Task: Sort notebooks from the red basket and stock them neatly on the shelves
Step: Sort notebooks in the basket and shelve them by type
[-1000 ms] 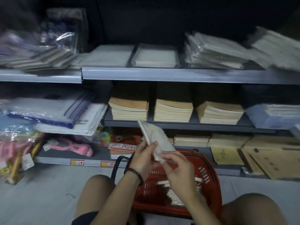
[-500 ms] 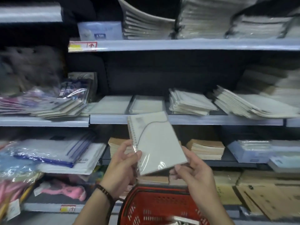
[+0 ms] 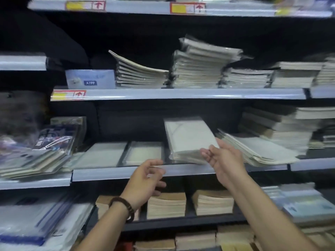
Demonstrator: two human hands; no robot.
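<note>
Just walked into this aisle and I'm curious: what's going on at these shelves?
A person is stocking notebooks. Their right hand pinches the near corner of a plastic-wrapped white notebook, which is tilted over the middle shelf beside a slanted stack. The left hand hangs in front of the shelf edge, fingers loosely curled, holding nothing.

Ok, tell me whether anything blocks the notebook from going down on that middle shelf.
Nothing visible does. The notebook, held at its near corner by the right hand, is tilted over the shelf with open space above it. The left hand is lower, by the shelf's front edge, off the notebook.
</note>
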